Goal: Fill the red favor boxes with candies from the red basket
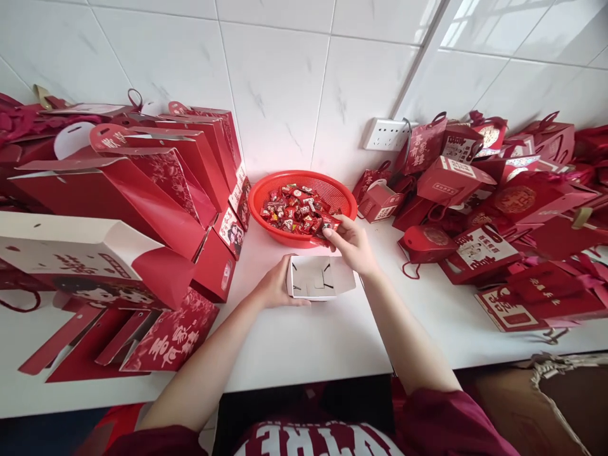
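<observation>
My left hand [279,285] is closed around the left side of a small open cardboard box [313,278], white inside, with its opening turned up toward me. The box's inside shows slots and no candy. Just beyond it, my right hand [351,244] pinches a red-wrapped candy [329,223] at the near right rim of a red plastic basket [266,225]. Many wrapped candies [297,209], mostly red, lie heaped in that basket. My right fingertips partly cover the candy they hold.
Open red gift boxes [161,190] stand packed on the left of the white table [304,348]. Closed red gift boxes [456,183] are piled on the right. A power strip [387,134] is on the tiled wall; a brown carton [517,405] sits below the table at right.
</observation>
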The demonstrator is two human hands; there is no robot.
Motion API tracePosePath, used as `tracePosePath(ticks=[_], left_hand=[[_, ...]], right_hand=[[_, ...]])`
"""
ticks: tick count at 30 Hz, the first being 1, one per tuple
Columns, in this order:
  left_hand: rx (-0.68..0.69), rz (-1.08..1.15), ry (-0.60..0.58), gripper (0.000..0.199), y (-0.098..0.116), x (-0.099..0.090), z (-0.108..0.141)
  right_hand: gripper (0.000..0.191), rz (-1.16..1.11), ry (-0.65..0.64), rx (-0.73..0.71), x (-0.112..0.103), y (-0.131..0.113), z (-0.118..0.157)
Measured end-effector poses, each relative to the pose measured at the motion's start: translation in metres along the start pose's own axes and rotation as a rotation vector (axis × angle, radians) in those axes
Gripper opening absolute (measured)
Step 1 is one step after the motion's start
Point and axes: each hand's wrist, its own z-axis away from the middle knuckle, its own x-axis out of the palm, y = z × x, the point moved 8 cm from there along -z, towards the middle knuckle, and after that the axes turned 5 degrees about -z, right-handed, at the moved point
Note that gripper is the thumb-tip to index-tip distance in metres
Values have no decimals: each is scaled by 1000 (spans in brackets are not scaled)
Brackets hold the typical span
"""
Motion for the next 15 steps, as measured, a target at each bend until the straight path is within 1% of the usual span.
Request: tracePosePath(ticks=[2,4,6,8,9,10,13,15], left_hand=[[35,-110,-27,103,5,2,1],[40,-151,-39,103,6,4,2],[33,-159,-35,103,7,5,3],[23,-165,-32,104,8,6,4],[17,-170,-29,104,8,6,4],[10,-176,-30,104,8,7,4],[-14,-166,-51,103,8,8,4],[-42,-116,-55,102,4,8,4]], right_hand=[[38,57,48,-20,-11,-11,18],[35,128,57,-42,-19,-21,31],[34,176,-14,-42,-18,-28,37],[34,198,-92,-19,-16,-28,41],[35,198,-108,-7,-15,-26,41],[37,190,-96,0,-17,-23,42],[39,143,-15,2,-24,-5,43],[39,92,-44,6,-22,12,46]])
